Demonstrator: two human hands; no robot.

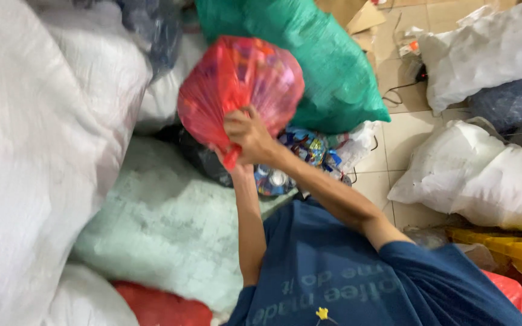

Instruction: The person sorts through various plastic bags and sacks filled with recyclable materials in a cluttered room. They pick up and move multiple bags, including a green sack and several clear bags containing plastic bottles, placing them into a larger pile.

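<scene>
Head view, looking down over a dark blue shirt (333, 278) at piled sacks. Both arms raised and meeting at the gathered neck of a red plastic bag (240, 87), lifted clear of the heap, round and full of mixed coloured bits showing through the thin film. Right hand (250, 134) on top, fingers (237, 121) pressed together and clenched around the bunched plastic. Left hand (234, 163) just beneath, mostly hidden behind the right wrist; fingers seemingly closed on the same twisted neck, a red tail of bag poking out below. Behind the bag, touching or nearly so, a big green sack (327, 66). To the left, a tall white woven sack (37, 151); below the hands, a pale mint-white sack (170, 223). Between these, under the forearms, a clear bag of bottle caps in many colours (300, 151) resting on the tiled floor (403, 136). On the right, more white sacks (484, 181), well apart from the hands. A yellow plastic crate (515, 250) at the lower right edge, a second red bag (158, 305) at the bottom left. Motion blur throughout.
</scene>
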